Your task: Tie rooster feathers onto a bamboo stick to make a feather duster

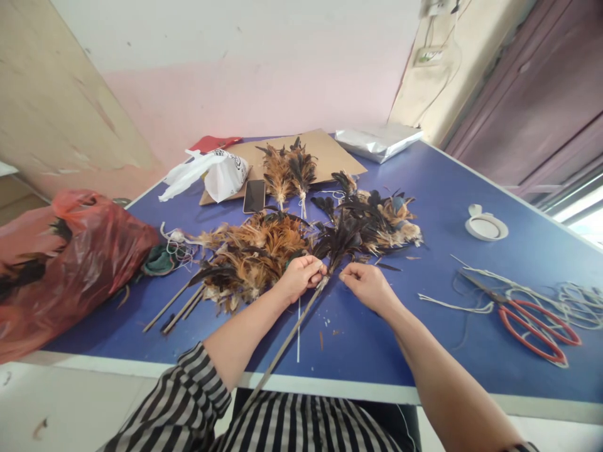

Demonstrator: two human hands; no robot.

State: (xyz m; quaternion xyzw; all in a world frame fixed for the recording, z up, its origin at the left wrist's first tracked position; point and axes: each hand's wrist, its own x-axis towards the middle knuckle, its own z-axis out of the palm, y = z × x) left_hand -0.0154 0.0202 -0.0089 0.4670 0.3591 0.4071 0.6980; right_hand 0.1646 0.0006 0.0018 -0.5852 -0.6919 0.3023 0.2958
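Note:
A thin stick (287, 342) slants up from my lap over the table edge, with a tuft of dark feathers (343, 238) at its upper end. Pale wrapping (323, 282) shows where feathers and stick meet. My left hand (305, 276) is closed in a pinch just left of this joint, close against it. On the other side, my right hand (366, 284) is closed too, fingertips pinched a little apart from the stick. Whatever lies between the fingers of either hand is too small to make out. A pile of brown feathers (259, 251) lies beyond my left hand.
Red-handled scissors (537, 326) and loose white string (579, 304) lie right, below a white tape roll (487, 226). More dark feathers (386, 216), a phone (254, 196), cardboard (339, 157) and a silver packet (377, 141) are farther back. A red plastic bag (108, 251) stands left.

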